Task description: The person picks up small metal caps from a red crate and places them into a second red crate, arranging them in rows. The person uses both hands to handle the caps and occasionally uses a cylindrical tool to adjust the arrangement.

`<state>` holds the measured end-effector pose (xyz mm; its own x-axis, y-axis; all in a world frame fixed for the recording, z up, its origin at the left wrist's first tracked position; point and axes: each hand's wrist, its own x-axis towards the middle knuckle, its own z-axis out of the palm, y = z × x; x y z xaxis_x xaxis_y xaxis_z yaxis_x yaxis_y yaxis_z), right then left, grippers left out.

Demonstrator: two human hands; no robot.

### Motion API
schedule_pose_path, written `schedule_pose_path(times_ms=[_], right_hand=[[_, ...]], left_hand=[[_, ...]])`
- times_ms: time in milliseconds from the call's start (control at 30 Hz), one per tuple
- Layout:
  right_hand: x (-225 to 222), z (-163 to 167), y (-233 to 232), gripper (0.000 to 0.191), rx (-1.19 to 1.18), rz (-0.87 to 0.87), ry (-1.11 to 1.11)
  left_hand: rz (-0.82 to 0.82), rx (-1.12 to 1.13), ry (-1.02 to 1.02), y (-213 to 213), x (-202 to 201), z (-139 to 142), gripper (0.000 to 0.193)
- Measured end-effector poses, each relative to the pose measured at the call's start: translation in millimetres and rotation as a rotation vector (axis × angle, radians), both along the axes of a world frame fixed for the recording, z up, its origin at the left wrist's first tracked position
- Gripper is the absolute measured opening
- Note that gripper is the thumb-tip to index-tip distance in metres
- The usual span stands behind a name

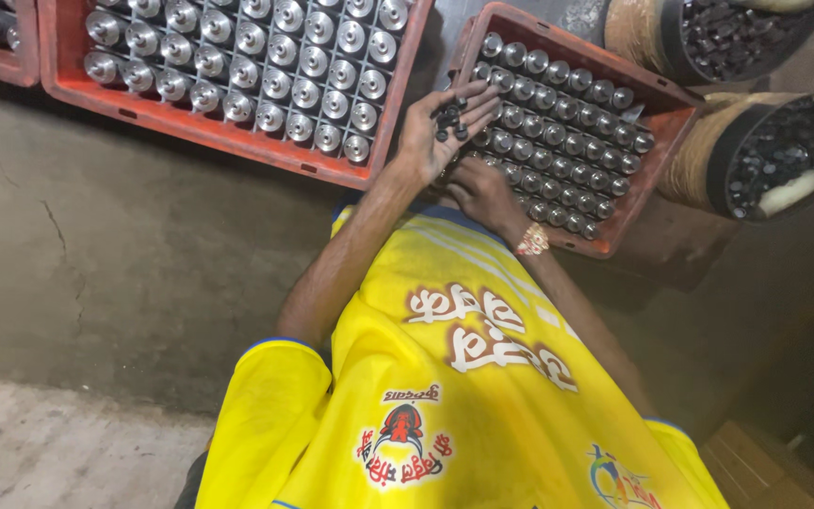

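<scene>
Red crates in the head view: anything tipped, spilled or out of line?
Nothing stands out. The metal cylinders sit upright in even rows in the right red crate. The left hand cups small dark pieces; the right hand rests on the crate's cylinders.

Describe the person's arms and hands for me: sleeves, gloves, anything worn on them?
Both arms are bare below short yellow sleeves with a thin blue hem, part of a yellow jersey printed in red and white. The left hand wears no glove. The right hand is ungloved too, and its wrist carries a beaded bracelet in pinkish orange and white.
</scene>
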<state>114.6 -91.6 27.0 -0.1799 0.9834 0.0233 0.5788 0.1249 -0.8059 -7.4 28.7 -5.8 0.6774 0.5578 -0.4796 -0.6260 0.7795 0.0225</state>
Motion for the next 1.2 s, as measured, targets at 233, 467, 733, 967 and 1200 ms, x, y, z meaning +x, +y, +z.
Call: schedule_pose_path(times_ms=[233, 467, 733, 967, 1200], right_hand=[[-3, -13, 8, 0.023, 0.104, 0.193, -0.038], [-3, -9, 3, 0.017, 0.018, 0.132, -0.11], [-2, -7, 6, 0.022, 0.105, 0.133, -0.15], [2, -7, 9, 0.023, 0.166, 0.087, -0.231], [19, -17, 0, 0.019, -0.557, -0.586, 0.831]], left_hand=[[0.004, -0.005, 0.009, -3, 0, 3, 0.05], [0.005, 0.01, 0.025, -2, -1, 3, 0.052], [-0.011, 0.006, 0.032, 1, 0, 13, 0.052], [0.011, -0.007, 0.002, 2, -1, 18, 0.051], [0.058, 0.134, 0.041, -4, 10, 23, 0.047]])
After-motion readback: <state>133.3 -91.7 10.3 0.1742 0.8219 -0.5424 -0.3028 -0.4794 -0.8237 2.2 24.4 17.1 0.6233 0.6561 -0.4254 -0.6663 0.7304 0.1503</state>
